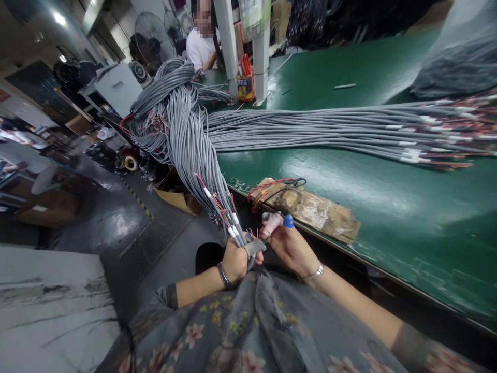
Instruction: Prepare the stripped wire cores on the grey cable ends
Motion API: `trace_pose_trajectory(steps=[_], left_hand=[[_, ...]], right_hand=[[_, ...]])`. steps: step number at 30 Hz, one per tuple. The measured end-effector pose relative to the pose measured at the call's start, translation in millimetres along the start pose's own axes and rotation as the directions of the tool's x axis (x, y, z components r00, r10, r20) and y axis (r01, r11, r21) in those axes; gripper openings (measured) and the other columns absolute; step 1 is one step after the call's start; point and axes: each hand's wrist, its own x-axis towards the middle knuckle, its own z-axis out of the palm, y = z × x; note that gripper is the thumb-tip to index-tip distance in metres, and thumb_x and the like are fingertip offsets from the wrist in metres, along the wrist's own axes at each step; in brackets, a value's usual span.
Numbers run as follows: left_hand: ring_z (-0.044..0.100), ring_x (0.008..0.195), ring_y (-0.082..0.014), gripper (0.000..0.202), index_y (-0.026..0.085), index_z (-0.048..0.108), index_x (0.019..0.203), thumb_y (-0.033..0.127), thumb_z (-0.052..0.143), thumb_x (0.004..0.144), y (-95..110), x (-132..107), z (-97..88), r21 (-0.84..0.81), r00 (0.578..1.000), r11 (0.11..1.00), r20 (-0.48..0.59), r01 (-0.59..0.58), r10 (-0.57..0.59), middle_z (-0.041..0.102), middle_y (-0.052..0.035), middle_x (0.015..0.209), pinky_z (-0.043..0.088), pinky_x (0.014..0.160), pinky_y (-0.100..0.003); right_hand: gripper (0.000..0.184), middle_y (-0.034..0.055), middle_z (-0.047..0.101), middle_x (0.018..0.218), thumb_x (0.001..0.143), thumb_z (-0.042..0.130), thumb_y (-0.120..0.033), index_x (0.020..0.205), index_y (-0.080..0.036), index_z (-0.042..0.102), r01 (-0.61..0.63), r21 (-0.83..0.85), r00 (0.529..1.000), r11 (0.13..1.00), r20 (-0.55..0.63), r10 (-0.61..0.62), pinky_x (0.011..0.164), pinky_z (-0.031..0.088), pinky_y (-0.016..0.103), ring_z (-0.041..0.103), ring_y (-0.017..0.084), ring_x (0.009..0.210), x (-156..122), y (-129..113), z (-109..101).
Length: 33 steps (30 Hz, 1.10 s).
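My left hand (236, 259) is closed around the lower end of a thick bundle of grey cables (194, 150) that hangs off the edge of the green table (388, 197). Thin coloured wires (256, 234) fan out above its taped fingertip. My right hand (289, 243), with a pink cover on one finger and a blue one on another, pinches those coloured wire ends beside the left hand. Both hands sit just above my lap, in front of the table edge.
The grey cables stretch across the table to coloured ends (458, 134) at the right. A taped cardboard block (314, 207) with red and black leads lies on the table edge. A person in a white shirt (200, 46) sits at the far end. Cardboard boxes (178, 199) stand on the floor.
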Motion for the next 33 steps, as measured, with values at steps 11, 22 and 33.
trace_pose_trajectory(steps=[11, 22, 33], left_hand=[[0.047, 0.036, -0.0081, 0.034, 0.014, 0.058, 0.057, 0.042, 0.076, 0.053, -1.3, -5.0, -7.3, 0.025, 1.000, 1.000, 0.019, -0.018, 0.018, 0.056, 0.0010, 0.043, 0.040, 0.040, -0.021], [0.051, 0.039, -0.0103, 0.034, 0.014, 0.060, 0.055, 0.045, 0.076, 0.056, 3.6, -6.1, -10.5, 0.196, 0.984, 0.977, 0.169, -0.079, 0.046, 0.058, -0.0012, 0.045, 0.043, 0.045, -0.023], [0.050, 0.040, -0.0107, 0.037, 0.013, 0.061, 0.054, 0.047, 0.074, 0.059, 0.6, -0.8, -11.0, 0.176, 0.977, 0.983, 0.212, -0.057, 0.019, 0.058, -0.0033, 0.045, 0.040, 0.045, -0.023]], right_hand=[[0.032, 0.0023, 0.064, 0.071, 0.063, 0.077, -0.047, 0.078, -0.020, 0.069, -0.182, -0.158, 0.952, 0.970, 0.218, 0.214, 0.061, 0.047, 0.027, 0.056, 0.014, 0.064, -22.8, -8.5, -12.2], [0.021, -0.0026, 0.063, 0.051, 0.068, 0.074, -0.040, 0.068, -0.022, 0.062, -0.044, -0.354, 0.962, 0.934, 0.238, 0.135, 0.056, 0.045, 0.030, 0.058, 0.015, 0.048, -32.6, -10.8, 8.8], [0.024, -0.0036, 0.061, 0.054, 0.063, 0.077, -0.040, 0.066, -0.021, 0.062, -0.013, -0.396, 0.988, 0.918, 0.135, 0.072, 0.053, 0.042, 0.027, 0.052, 0.012, 0.048, -29.6, -4.3, 1.7]])
